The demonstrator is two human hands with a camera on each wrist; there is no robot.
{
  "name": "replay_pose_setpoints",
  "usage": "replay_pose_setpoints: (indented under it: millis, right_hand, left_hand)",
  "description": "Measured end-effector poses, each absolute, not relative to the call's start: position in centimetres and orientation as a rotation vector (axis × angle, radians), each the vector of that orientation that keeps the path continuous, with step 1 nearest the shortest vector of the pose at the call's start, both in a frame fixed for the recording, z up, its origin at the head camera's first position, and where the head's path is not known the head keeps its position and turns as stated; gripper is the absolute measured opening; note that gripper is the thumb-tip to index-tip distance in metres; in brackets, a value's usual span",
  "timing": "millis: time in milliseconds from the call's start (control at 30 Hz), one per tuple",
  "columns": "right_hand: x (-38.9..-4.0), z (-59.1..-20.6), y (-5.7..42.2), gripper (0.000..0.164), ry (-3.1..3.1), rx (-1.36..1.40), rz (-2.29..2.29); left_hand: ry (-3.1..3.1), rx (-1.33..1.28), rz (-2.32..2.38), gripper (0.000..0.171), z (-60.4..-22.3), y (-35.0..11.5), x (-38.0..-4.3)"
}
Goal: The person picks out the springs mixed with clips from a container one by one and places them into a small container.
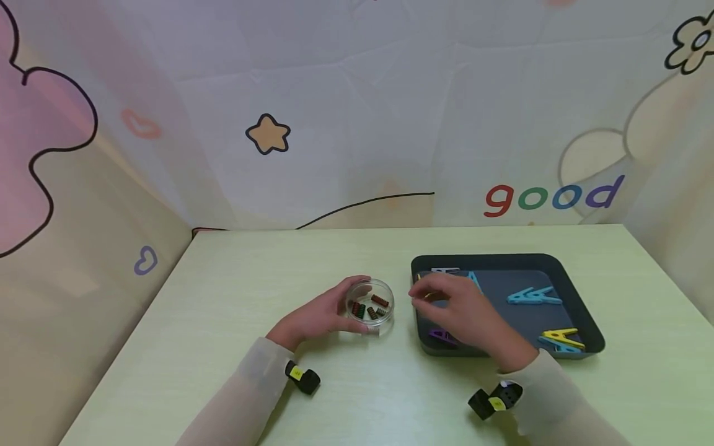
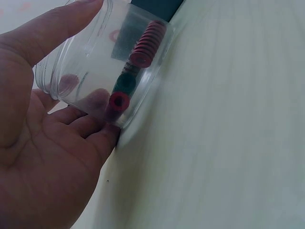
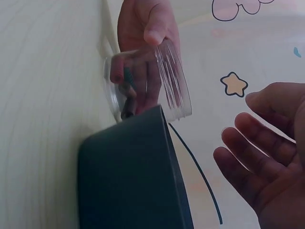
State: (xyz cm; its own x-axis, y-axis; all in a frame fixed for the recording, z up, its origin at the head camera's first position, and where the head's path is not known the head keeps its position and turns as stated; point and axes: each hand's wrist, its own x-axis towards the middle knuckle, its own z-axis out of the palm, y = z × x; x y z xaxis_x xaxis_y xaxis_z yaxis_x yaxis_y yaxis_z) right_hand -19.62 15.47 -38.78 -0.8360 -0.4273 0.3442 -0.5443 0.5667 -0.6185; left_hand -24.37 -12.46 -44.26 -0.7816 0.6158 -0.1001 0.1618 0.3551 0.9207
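Observation:
My left hand [image 1: 320, 317] grips a clear, lidless jar [image 1: 387, 305] around its side, on the table left of the tray. Small coil springs [image 1: 380, 301], red, green and dark, lie at the jar's bottom; the left wrist view shows a red spring [image 2: 148, 44] and a green spring [image 2: 125, 83] through the wall. Over the left part of a dark tray [image 1: 583, 306] hovers my right hand [image 1: 465, 313]. Its fingers are loosely bent, and the right wrist view shows nothing between thumb and fingers. That hand hides some of the tray's contents.
Plastic clips lie in the tray: a blue clip [image 1: 533, 296], a yellow clip [image 1: 563, 337] over another blue one, and a purple clip [image 1: 442, 336]. The pale table [image 1: 268, 260] ends at a printed cloth backdrop [image 1: 357, 124].

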Motion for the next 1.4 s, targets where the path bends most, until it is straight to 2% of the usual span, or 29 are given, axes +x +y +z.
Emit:
replay_pose_setpoints:
  millis: [933, 1400]
  right_hand:
    - [-19.6, -37.7, 20.1, 0.026, -3.041, 0.824, 0.983]
    - [-19.6, -37.9, 22.1, 0.024, -3.159, 0.828, 0.938]
  left_hand:
    - [2.174, 0.672, 1.427, 0.086, -44.3, -12.5, -24.5]
    - [2.164, 0.680, 1.433, 0.086, -44.4, -12.4, -24.4]
